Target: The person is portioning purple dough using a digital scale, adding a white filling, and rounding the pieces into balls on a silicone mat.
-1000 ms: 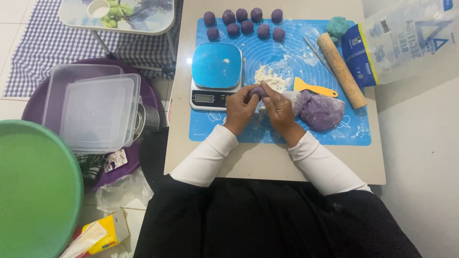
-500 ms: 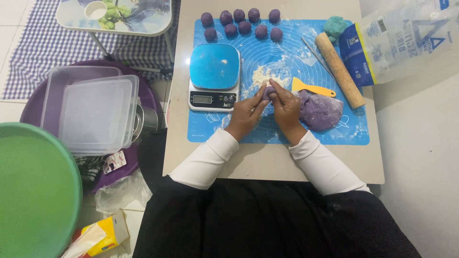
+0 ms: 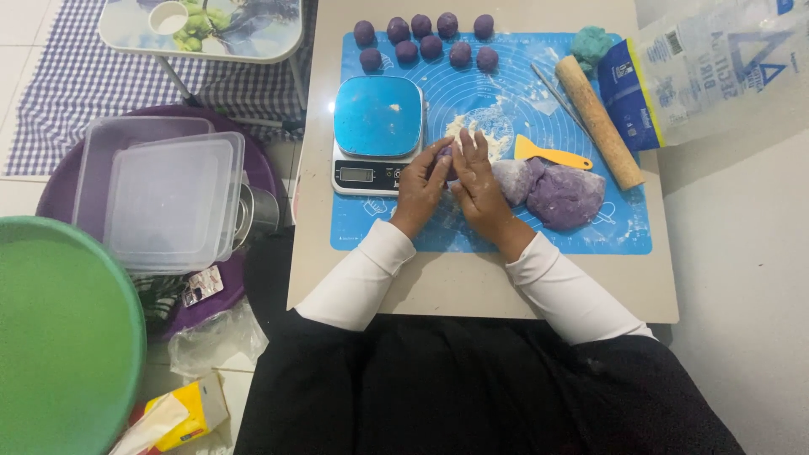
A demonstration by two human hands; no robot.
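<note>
Left hand (image 3: 421, 187) and right hand (image 3: 478, 181) cup a purple dough piece (image 3: 444, 154); eight finished dough balls (image 3: 425, 39) sit at twelve o'clock, a large dough lump (image 3: 563, 195) unportioned at three.

Left hand (image 3: 420, 187) and right hand (image 3: 478, 181) pressed together over blue mat (image 3: 506, 232), small purple dough piece (image 3: 445, 156) pinched between them. Large purple dough mass (image 3: 556, 190) at 3 o'clock of the hands, touching the right hand. Scale (image 3: 377, 135) at 10 o'clock. Nine purple balls (image 3: 425, 38) at 12 o'clock. Yellow scraper (image 3: 549, 154) and rolling pin (image 3: 599, 120) at 2 o'clock.
</note>
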